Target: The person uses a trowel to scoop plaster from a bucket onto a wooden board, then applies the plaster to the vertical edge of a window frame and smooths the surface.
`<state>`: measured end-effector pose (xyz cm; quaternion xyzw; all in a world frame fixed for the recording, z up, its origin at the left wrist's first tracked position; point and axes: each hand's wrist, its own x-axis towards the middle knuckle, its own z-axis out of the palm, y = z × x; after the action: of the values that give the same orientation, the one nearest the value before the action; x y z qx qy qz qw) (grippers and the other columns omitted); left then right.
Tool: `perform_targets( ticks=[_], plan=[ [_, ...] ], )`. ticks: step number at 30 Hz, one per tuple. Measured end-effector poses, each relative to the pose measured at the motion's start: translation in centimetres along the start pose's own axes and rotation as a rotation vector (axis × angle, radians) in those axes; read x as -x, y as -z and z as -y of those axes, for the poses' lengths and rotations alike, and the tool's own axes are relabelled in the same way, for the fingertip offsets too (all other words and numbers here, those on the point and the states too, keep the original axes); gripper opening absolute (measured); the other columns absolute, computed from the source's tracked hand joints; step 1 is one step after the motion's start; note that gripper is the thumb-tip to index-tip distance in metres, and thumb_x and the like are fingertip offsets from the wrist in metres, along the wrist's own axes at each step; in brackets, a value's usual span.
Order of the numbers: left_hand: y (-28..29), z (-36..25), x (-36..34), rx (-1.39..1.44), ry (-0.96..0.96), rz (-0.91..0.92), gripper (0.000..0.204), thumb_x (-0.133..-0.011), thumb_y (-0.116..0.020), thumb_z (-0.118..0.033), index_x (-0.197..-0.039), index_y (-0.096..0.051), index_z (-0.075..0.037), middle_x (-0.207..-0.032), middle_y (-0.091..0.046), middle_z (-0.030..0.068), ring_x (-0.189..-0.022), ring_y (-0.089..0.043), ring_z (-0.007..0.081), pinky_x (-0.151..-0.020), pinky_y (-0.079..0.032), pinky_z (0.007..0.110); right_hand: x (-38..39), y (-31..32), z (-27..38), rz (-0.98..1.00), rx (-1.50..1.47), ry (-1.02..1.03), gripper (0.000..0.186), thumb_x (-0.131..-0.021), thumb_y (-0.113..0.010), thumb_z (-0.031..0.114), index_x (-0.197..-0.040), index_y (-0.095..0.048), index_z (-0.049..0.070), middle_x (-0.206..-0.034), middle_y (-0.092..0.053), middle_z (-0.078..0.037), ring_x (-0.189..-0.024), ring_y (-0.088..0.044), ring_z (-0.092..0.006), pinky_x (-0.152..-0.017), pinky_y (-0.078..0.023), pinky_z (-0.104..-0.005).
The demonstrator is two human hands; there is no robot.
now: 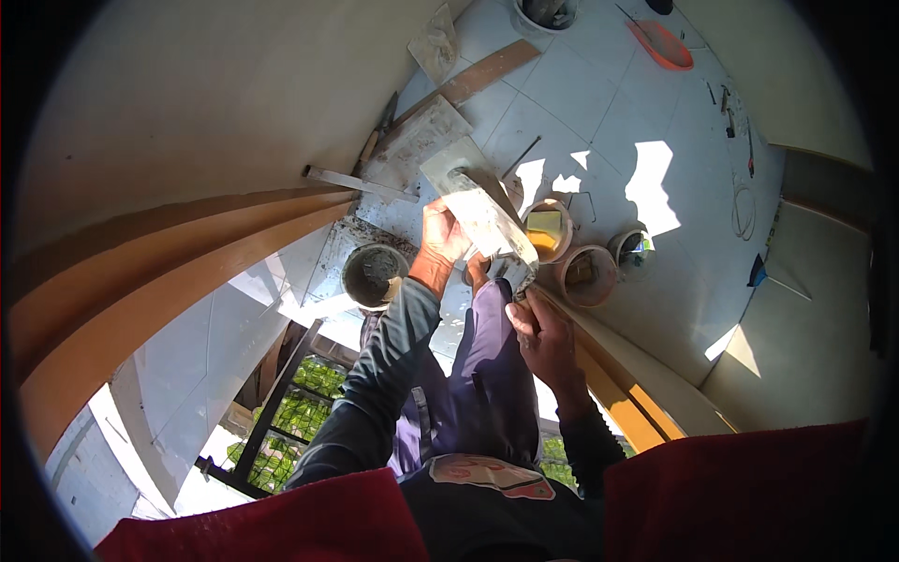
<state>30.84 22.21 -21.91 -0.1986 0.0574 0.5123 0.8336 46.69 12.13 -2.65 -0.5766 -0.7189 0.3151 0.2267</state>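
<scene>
My left hand (pixel 443 236) is closed on a flat rectangular plastering trowel (pixel 482 211), held tilted in front of me. Whitish-grey material coats part of its surface. My right hand (pixel 541 332), its fingers curled, grips a small mortar-smeared hand trowel (pixel 517 273) at the near end of the plastering trowel. The small trowel's handle is mostly hidden by my fingers. Left of my legs stands a bucket of grey mortar (pixel 375 277). Just beyond my right hand is a bucket (pixel 560 211) with a yellow sponge (pixel 545 230) in it.
Another bucket (pixel 588 277) and a small dark container (pixel 631 247) stand at right. Boards (pixel 412 145) and a metal bar (pixel 361 183) lie along the left wall. A red basin-like scoop (pixel 663 45) and scattered tools (pixel 727 110) lie farther off. Orange frames flank me.
</scene>
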Motion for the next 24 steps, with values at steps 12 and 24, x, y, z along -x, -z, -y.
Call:
perform_targets(
  ticks=[12, 24],
  plan=[
    [-25.2, 1.3, 24.2, -0.207, -0.125, 0.136, 0.033, -0.090, -0.048, -0.012, -0.117, -0.054, 0.006, -0.111, -0.064, 0.0189, -0.099, -0.065, 0.0292, -0.092, -0.051, 0.047, 6.5, 9.4, 18.0, -0.094, -0.162, 0.308, 0.030, -0.085, -0.066, 0.007, -0.110, -0.060, -0.009, -0.082, -0.065, -0.014, -0.069, -0.063, -0.0203, -0.063, -0.050, -0.0299],
    [-35.1, 2.7, 39.9, -0.266, -0.559, 0.218, 0.035, -0.093, -0.040, -0.015, -0.116, -0.054, 0.007, -0.108, -0.064, 0.0212, -0.093, -0.066, 0.0310, -0.086, -0.054, 0.047, 0.5, 3.4, 22.3, -0.073, -0.270, 0.788, 0.029, -0.070, -0.073, -0.002, -0.097, -0.063, -0.005, -0.089, -0.062, -0.017, -0.076, -0.060, -0.0340, -0.068, -0.049, -0.0368]
  ],
)
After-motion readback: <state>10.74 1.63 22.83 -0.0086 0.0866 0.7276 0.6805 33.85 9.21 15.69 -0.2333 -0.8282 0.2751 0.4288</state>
